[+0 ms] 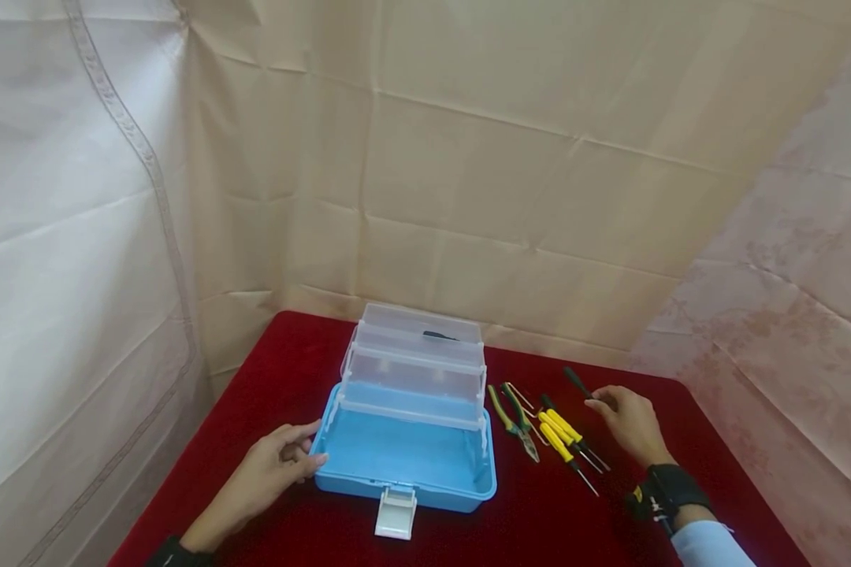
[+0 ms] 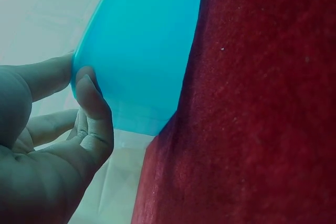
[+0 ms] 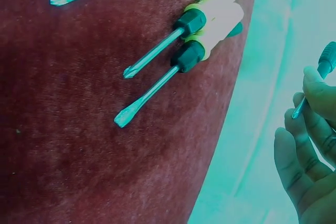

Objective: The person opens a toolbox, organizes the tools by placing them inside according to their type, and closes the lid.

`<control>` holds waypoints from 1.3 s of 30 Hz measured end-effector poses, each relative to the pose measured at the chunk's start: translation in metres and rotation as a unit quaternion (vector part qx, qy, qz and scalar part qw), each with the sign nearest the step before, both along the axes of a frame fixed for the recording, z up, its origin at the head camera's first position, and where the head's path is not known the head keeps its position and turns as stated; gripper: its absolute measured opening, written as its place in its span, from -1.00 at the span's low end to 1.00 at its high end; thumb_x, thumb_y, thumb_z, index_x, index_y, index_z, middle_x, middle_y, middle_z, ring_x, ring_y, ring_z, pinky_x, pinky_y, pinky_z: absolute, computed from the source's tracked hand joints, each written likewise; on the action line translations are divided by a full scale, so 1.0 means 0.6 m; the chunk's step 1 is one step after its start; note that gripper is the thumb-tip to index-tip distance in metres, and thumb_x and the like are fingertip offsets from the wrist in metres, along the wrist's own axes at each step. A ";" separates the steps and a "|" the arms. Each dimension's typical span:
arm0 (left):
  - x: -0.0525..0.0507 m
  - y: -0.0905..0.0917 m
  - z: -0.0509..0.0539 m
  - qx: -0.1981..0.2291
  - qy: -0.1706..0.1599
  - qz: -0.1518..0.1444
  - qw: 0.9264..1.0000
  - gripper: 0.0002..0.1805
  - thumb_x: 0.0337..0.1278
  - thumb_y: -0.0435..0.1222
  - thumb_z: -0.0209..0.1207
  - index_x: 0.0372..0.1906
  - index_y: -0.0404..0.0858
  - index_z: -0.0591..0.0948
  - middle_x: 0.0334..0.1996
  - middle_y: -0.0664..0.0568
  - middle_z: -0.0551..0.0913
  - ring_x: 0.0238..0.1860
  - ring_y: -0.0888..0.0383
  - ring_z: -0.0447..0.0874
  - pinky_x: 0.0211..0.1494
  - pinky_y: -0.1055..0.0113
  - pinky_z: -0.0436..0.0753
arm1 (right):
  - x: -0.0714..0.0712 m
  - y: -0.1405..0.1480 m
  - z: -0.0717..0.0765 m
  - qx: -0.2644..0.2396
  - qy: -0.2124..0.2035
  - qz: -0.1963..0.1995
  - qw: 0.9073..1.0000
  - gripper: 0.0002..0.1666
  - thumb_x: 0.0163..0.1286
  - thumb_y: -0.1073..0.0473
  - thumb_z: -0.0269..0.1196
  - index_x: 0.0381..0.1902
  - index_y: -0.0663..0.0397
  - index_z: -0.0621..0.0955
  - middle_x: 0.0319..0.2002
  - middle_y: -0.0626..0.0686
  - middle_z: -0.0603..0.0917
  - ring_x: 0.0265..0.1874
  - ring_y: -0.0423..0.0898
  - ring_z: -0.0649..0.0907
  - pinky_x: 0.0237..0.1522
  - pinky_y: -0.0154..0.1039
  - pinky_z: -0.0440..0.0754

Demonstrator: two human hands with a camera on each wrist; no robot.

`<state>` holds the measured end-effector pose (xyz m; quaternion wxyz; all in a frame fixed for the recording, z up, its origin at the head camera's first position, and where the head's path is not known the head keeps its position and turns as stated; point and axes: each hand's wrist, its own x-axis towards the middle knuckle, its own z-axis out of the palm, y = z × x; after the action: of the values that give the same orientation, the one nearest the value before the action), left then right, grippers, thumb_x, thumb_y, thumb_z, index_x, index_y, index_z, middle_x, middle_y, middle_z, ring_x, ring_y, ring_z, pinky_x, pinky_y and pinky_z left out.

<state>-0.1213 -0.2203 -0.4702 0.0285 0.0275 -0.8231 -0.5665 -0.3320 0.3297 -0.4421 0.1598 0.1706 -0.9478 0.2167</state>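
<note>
A blue toolbox (image 1: 404, 498) stands open on the red cloth, its white latch (image 1: 395, 516) hanging down in front. My left hand (image 1: 273, 465) pinches the box's left rim between thumb and fingers; the left wrist view shows the thumb on the blue outer wall (image 2: 142, 51). To the right, my right hand (image 1: 627, 421) pinches a small screwdriver (image 1: 576, 381) with a dark handle, raised off the cloth. Its short metal tip shows between the fingers in the right wrist view. Several yellow-handled screwdrivers (image 1: 557, 437) lie on the cloth left of that hand.
Clear tiered trays (image 1: 414, 370) rise at the back of the box, with a dark slim object (image 1: 440, 336) in the top one. Pliers (image 1: 516, 425) with green-and-yellow handles and bent hex keys (image 1: 521, 396) lie right of the box. Cloth-covered walls (image 1: 468, 197) stand behind the table.
</note>
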 end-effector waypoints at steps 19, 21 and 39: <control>-0.003 -0.004 -0.006 0.027 0.012 -0.028 0.999 -0.27 0.22 -0.21 0.43 0.40 -0.45 0.46 -0.21 -0.11 0.52 -0.33 0.06 0.62 -0.29 0.29 0.70 | -0.012 -0.025 0.004 -0.005 0.042 0.022 0.999 -0.77 0.41 0.18 0.39 -0.12 0.27 0.72 -0.29 0.12 0.76 -0.40 -0.02 0.66 -0.39 -0.09 0.58; -0.003 -0.004 -0.007 0.027 0.011 -0.026 0.999 -0.27 0.22 -0.21 0.43 0.40 -0.45 0.46 -0.21 -0.12 0.52 -0.32 0.06 0.62 -0.29 0.29 0.70 | -0.012 -0.026 0.004 -0.006 0.041 0.025 0.999 -0.77 0.42 0.17 0.38 -0.11 0.26 0.72 -0.29 0.12 0.76 -0.40 -0.03 0.66 -0.39 -0.09 0.58; 0.000 -0.002 -0.002 0.024 0.008 -0.017 1.000 -0.28 0.20 -0.22 0.44 0.38 -0.45 0.48 -0.21 -0.11 0.52 -0.31 0.05 0.61 -0.29 0.31 0.69 | -0.014 -0.039 0.012 -0.012 0.020 0.021 0.999 -0.72 0.47 0.09 0.35 -0.10 0.23 0.73 -0.26 0.12 0.76 -0.35 0.00 0.69 -0.34 -0.05 0.62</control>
<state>-0.1211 -0.2215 -0.4715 0.0249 0.0090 -0.8096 -0.5864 -0.3405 0.3062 -0.4348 0.1765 0.1933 -0.9378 0.2280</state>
